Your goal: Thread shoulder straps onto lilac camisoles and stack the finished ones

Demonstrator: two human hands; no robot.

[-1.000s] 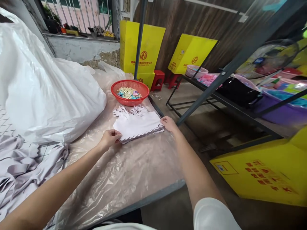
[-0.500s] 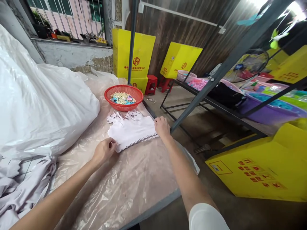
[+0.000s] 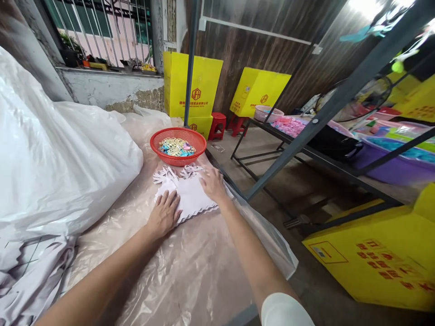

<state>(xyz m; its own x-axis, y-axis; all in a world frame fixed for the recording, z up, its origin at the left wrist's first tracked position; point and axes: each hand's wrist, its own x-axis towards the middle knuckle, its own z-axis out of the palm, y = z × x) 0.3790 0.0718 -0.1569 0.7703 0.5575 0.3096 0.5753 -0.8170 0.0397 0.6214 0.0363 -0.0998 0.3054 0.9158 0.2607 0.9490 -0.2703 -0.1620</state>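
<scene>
A small stack of white fabric pieces (image 3: 193, 195) with zigzag-cut edges and straps at the far side lies on the plastic-covered table (image 3: 190, 262). My left hand (image 3: 164, 212) rests flat on the left part of the stack, its fingers spread. On the right part, my right hand (image 3: 213, 184) lies with fingers stretched over the fabric near the straps. Just beyond the straps stands a red mesh basket (image 3: 178, 159) holding small cream, blue and pink pieces.
A big white plastic bag (image 3: 68, 158) fills the left side, with loose pale fabric (image 3: 37, 280) below it. A dark metal post (image 3: 292, 156) slants up on the right, before a rack with tubs. Yellow cartons (image 3: 374, 258) and red stools (image 3: 217, 126) stand on the floor.
Both hands have let go of the fabric's edges and moved inward onto its top, fingers now spread. The view has tilted slightly upward.
</scene>
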